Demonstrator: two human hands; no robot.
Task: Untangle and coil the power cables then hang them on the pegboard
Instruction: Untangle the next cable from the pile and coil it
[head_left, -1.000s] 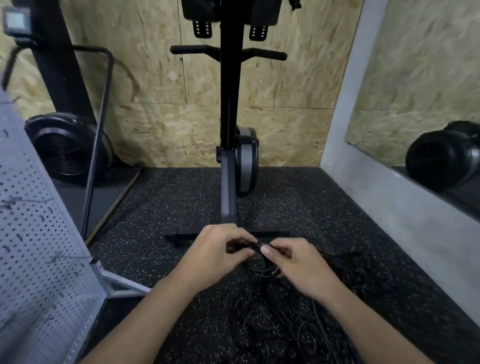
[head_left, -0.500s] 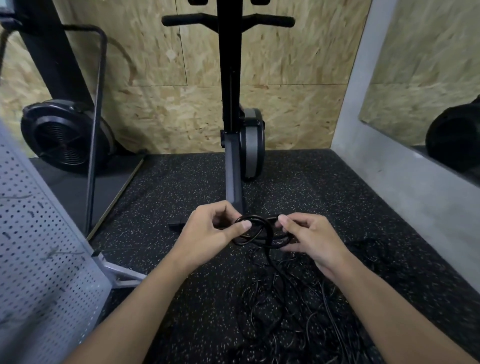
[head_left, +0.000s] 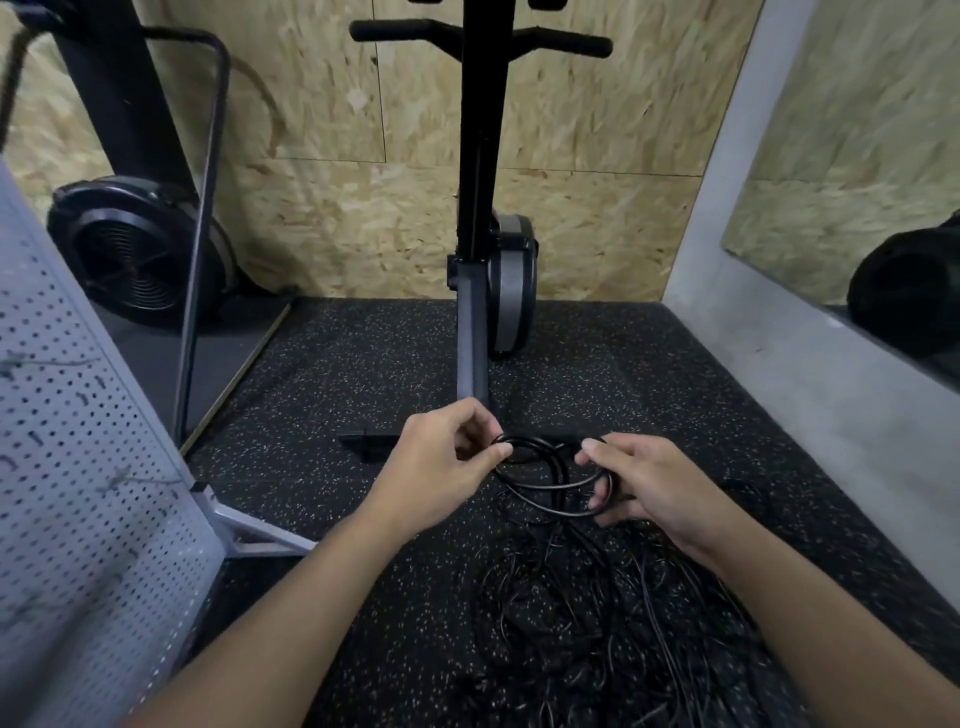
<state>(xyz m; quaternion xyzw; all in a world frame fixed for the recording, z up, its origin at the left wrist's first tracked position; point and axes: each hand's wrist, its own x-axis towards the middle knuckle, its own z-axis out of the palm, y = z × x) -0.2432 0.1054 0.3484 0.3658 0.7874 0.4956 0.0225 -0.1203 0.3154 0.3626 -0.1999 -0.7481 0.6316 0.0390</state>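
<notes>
speckled floor (head_left: 363, 374); coil (head_left: 530, 440) seemingly between hands (head_left: 441, 467) (head_left: 654, 488)

Light: dim, flat indoor light; source out of view, no glare.
Shadows: soft and faint; the black cables (head_left: 587, 613) nearly vanish against the dark speckled floor (head_left: 363, 374).
Focus: mild softness overall; the pegboard (head_left: 78, 467) at the left edge is smeared.
Distortion: wide-angle; upright edges lean near the frame sides.
</notes>
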